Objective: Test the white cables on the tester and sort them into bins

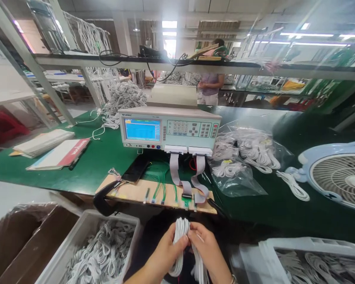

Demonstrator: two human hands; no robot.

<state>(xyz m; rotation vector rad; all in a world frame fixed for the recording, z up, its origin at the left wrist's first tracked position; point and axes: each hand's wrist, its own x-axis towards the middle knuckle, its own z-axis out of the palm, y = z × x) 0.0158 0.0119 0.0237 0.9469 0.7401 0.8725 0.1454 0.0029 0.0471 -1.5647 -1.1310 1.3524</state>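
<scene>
Left hand [167,249] and right hand [208,245] both grip the looped white cable [182,227]; light, even pressure should keep loops aligned.

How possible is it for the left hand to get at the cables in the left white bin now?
Probably yes: the white bin is open-topped near the left hand, and nothing visible blocks the cables. But this hand holds a cable bundle, which may need releasing.

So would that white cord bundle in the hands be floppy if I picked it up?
Probably floppy: the cord bundle curves into loops, and part hangs below the right hand. Likely light, since its cords look thin. It probably wouldn't roll, being long rather than round.
</scene>
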